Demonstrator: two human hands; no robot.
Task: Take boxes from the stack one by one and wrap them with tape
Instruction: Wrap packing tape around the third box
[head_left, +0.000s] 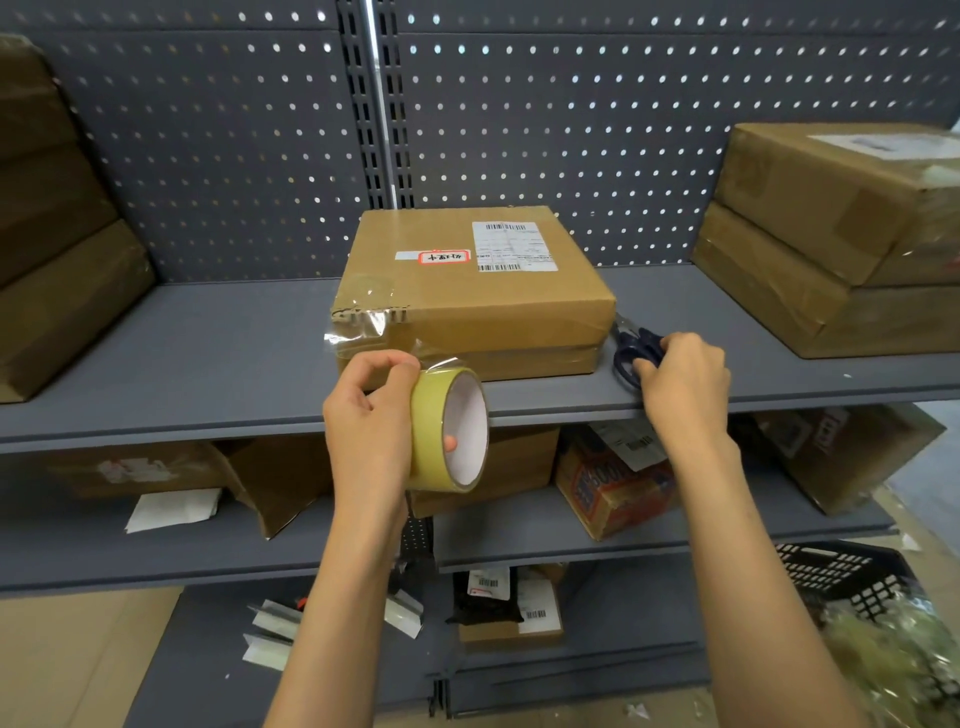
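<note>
Head view: a person stood at a grey shelf (208, 353) with a flat cardboard box (472, 291) lying at the middle of it, label up. The left hand (371, 415), at about 7 o'clock from the box, gripped a roll of clear tape (449, 431) with fingers curled round its rim and a fingertip showing inside the core. A strip of tape (363, 327) ran from the roll up to the box's near left corner, where it appeared crumpled and only partly stuck. The right hand (683, 374), at 4 o'clock from the box, had curled its fingers onto the handles of dark scissors (636, 353) lying on the shelf just beside the box; whether it had lifted them could not be told.

Glossy bands already crossed the box's front face, so the wrapping looked well advanced, with the strip yet to be cut and pressed down. Two more boxes (841, 234) sat stacked at 3 o'clock and a darker pile (57, 223) at 9 o'clock; which pile was finished could not be judged. Loose cartons (613, 488) lay on the lower shelf at 6 o'clock.
</note>
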